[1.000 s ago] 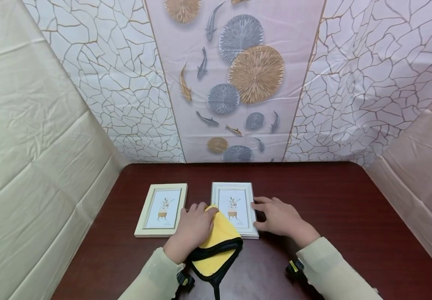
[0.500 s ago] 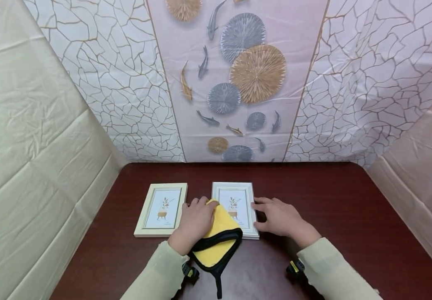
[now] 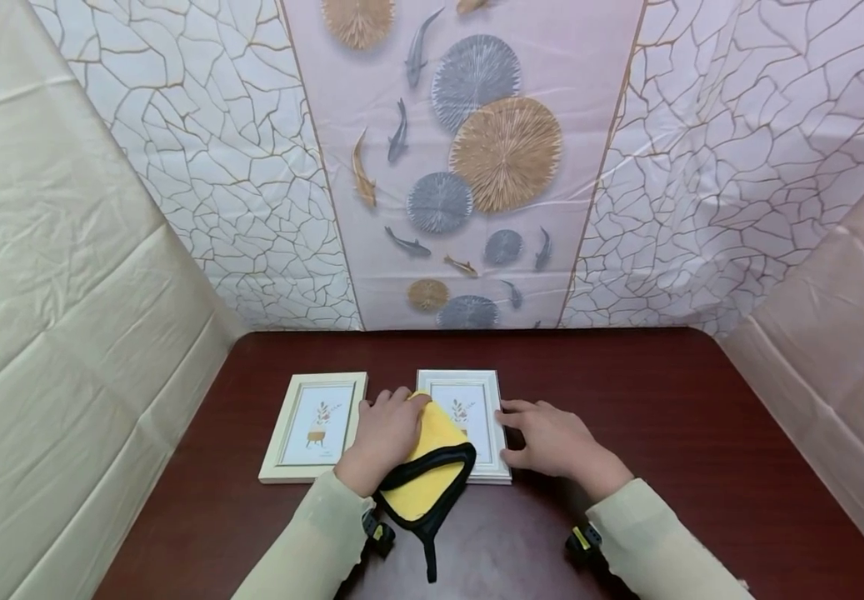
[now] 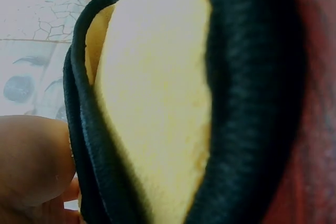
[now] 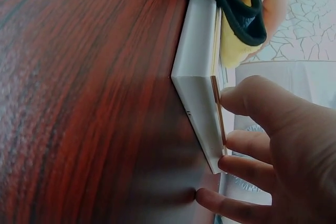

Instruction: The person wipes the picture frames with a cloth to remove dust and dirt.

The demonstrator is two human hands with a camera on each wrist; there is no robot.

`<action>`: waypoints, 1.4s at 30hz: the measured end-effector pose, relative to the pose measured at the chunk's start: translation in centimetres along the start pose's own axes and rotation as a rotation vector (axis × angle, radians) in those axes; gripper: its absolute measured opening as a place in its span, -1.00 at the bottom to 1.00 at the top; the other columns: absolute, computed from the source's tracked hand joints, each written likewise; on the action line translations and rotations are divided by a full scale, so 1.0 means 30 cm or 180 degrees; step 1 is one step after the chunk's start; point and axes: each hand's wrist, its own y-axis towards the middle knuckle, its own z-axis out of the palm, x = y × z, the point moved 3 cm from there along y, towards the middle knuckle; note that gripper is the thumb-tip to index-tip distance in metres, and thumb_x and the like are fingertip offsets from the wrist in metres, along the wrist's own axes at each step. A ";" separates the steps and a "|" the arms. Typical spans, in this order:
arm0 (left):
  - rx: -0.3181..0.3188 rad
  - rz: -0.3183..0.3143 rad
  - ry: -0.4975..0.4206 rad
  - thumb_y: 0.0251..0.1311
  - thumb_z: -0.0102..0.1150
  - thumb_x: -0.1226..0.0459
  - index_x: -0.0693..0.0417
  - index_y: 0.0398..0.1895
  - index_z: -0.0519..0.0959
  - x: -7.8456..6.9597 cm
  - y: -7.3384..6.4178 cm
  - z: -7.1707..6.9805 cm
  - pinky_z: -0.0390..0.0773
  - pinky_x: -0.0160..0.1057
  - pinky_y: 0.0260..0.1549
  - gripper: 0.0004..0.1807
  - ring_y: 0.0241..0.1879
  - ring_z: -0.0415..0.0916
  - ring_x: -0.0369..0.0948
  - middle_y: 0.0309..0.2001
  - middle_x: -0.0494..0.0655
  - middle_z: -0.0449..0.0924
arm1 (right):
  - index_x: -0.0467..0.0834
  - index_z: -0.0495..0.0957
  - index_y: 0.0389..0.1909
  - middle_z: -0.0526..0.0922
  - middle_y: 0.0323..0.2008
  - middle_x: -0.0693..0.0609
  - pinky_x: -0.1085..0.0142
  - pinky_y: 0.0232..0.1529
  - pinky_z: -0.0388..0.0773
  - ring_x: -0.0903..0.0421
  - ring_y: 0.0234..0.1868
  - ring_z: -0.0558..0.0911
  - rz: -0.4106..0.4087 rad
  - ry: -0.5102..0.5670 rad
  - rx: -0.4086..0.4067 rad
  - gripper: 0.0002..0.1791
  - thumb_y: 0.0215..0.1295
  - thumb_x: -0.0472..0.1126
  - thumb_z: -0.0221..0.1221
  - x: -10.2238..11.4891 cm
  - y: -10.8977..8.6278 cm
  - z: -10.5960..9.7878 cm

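Note:
My left hand (image 3: pixel 385 437) grips a folded yellow cleaning cloth (image 3: pixel 426 492) with black edging and a loop, and holds it against the white picture frame (image 3: pixel 502 462). The cloth covers part of that frame's left side and glass. In the left wrist view the cloth (image 4: pixel 152 93) fills most of the picture, so the contact is hidden. My right hand (image 3: pixel 555 442) lies at the frame's right edge with fingers spread. In the right wrist view its thumb and some fingertips touch the rim of the frame (image 5: pixel 197 51), which lies flat, print upward.
A cream picture frame (image 3: pixel 276 442) with a similar plant print lies just left of my left hand. Both frames lie on a dark red wooden table (image 3: pixel 664 400). A patterned cloth backdrop (image 3: pixel 439 250) hangs behind the table, with pale fabric walls on both sides.
My left hand and the cloth have slid a little away from me along the white frame. My right hand stays at its right edge. The whole head view has shifted slightly.

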 end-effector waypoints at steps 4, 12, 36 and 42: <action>-0.0019 -0.0022 0.0004 0.74 0.00 0.11 -0.30 0.45 0.65 0.003 0.012 0.004 0.49 0.35 0.16 -0.61 0.22 0.56 0.07 0.32 -0.06 0.64 | -0.01 0.64 0.48 0.51 0.55 -0.05 -0.14 -0.08 0.69 -0.29 0.45 0.54 -0.0022 0.0004 -0.0027 -0.30 0.37 0.13 0.44 0.007 -0.005 0.003; -0.0011 -0.0039 0.0050 0.73 0.01 0.11 -0.29 0.47 0.64 0.009 0.037 0.008 0.49 0.36 0.18 -0.60 0.24 0.55 0.07 0.33 -0.05 0.64 | 0.00 0.63 0.49 0.50 0.55 -0.03 -0.11 -0.10 0.70 -0.29 0.45 0.54 -0.0023 0.0001 -0.0032 -0.30 0.38 0.14 0.43 0.012 -0.014 0.000; 0.0100 -0.0030 0.0119 0.74 -0.02 0.07 -0.33 0.50 0.60 0.008 0.056 0.002 0.48 0.37 0.14 -0.58 0.16 0.51 0.07 0.29 0.05 0.58 | 0.00 0.50 0.60 0.38 0.63 -0.03 -0.30 0.12 0.64 -0.40 0.52 0.43 -0.0091 0.0058 0.0102 -0.29 0.54 0.13 0.35 0.004 -0.024 0.007; 0.0213 0.0001 0.0150 0.74 -0.03 0.08 -0.27 0.48 0.62 -0.019 0.043 -0.014 0.45 0.33 0.02 -0.59 -0.02 0.37 0.03 0.11 0.08 0.53 | -0.02 0.49 0.61 0.38 0.63 -0.05 -0.30 0.12 0.64 -0.41 0.52 0.43 -0.0085 0.0054 0.0097 -0.29 0.55 0.12 0.35 0.000 -0.027 0.008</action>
